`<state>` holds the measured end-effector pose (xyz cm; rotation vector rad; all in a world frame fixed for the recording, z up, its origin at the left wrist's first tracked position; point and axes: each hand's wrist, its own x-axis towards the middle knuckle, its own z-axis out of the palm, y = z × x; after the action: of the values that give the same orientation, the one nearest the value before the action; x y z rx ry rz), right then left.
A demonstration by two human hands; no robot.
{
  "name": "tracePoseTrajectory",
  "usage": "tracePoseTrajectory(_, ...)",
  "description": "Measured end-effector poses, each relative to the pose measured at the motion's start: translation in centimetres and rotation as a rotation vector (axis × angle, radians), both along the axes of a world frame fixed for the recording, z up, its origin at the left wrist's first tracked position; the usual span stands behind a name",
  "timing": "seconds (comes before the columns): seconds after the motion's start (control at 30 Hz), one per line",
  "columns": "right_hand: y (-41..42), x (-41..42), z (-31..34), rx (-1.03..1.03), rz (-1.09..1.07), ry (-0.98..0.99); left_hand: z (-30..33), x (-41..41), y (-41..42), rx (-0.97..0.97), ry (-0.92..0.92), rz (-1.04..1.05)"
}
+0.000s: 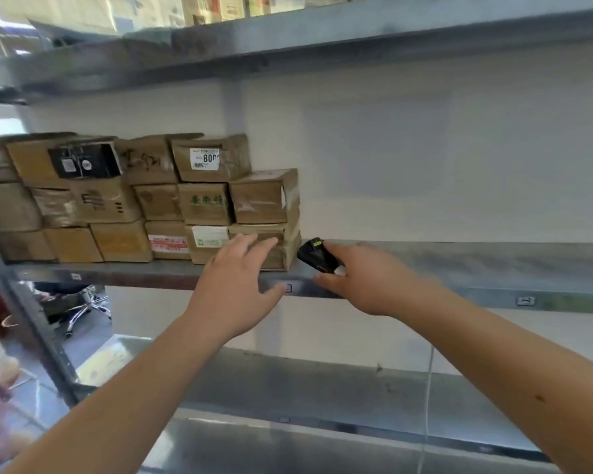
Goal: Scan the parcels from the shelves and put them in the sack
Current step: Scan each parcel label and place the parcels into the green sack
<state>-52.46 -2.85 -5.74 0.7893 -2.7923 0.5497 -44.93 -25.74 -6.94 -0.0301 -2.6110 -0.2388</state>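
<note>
Several brown cardboard parcels [144, 200] are stacked in three rows on the left half of a grey metal shelf [459, 265]. My left hand [233, 285] reaches out with straight, spread fingers, its fingertips at the front of the bottom right parcel [286, 251]. My right hand [367, 278] grips a small black scanner [314, 255] just right of that parcel, at the shelf's front edge. The scanner's head points at the stack. No sack is in view.
The right half of the shelf is bare against a white wall. An upper shelf [288, 39] carries more parcels. A lower metal shelf [288, 388] lies under my arms. An office chair base [83, 309] stands on the floor at the left, behind the rack's upright.
</note>
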Motion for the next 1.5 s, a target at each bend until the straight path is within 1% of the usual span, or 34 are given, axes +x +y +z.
tracePoseTrajectory(0.13, -1.5, -2.6, 1.7, 0.017, -0.028, 0.024, 2.3, -2.9, -2.0, -0.010, 0.043, 0.001)
tracePoseTrajectory(0.33, -3.2, -5.0, 4.8, 0.001, -0.074, 0.105, 5.1, -6.8, -4.4, 0.021, 0.106, -0.065)
tracePoseTrajectory(0.43, -4.2, -6.1, 6.1, 0.005, -0.109, 0.105, 6.2, -8.8, -5.1, -0.014, 0.161, -0.074)
tracePoseTrajectory(0.6, -5.5, -7.7, 7.2, 0.029, -0.199, 0.108, 7.1, -11.8, -5.8, -0.107, 0.209, -0.047)
tracePoseTrajectory(0.7, -5.9, -8.4, 7.4, 0.034, -0.259, 0.110, 6.8, -12.6, -6.0, -0.075, 0.241, -0.064)
tracePoseTrajectory(0.83, -6.4, -9.2, 6.8, 0.029, -0.282, 0.088, 6.6, -12.9, -5.8, 0.065, 0.229, -0.117)
tracePoseTrajectory(0.93, -6.8, -9.5, 6.5, 0.025, -0.288, 0.083, 6.7, -12.8, -5.4, 0.267, 0.211, -0.211)
tracePoseTrajectory(1.0, -6.6, -9.5, 6.4, 0.015, -0.292, 0.078, 6.6, -12.6, -5.2, 0.429, 0.214, -0.237)
tracePoseTrajectory(1.1, -5.4, -9.2, 6.2, 0.003, -0.310, 0.083, 5.9, -12.4, -5.0, 0.743, 0.207, -0.231)
tracePoseTrajectory(1.17, -4.7, -8.8, 6.1, 0.003, -0.320, 0.092, 5.3, -12.2, -4.5, 0.948, 0.140, -0.283)
tracePoseTrajectory(1.2, -4.5, -8.6, 6.1, 0.004, -0.320, 0.096, 5.1, -12.1, -4.0, 1.020, 0.106, -0.316)
tracePoseTrajectory(1.27, -4.4, -8.2, 6.0, 0.007, -0.319, 0.100, 4.9, -12.2, -3.3, 1.056, 0.090, -0.337)
tracePoseTrajectory(1.37, -4.0, -7.7, 6.0, -0.005, -0.310, 0.115, 5.4, -12.2, -2.6, 1.098, 0.131, -0.333)
tracePoseTrajectory(1.43, -3.4, -7.2, 6.0, -0.019, -0.309, 0.125, 5.8, -12.1, -2.5, 1.200, 0.161, -0.360)
tracePoseTrajectory(1.5, -2.6, -6.7, 5.8, -0.033, -0.314, 0.134, 6.7, -11.8, -2.3, 1.352, 0.165, -0.391)
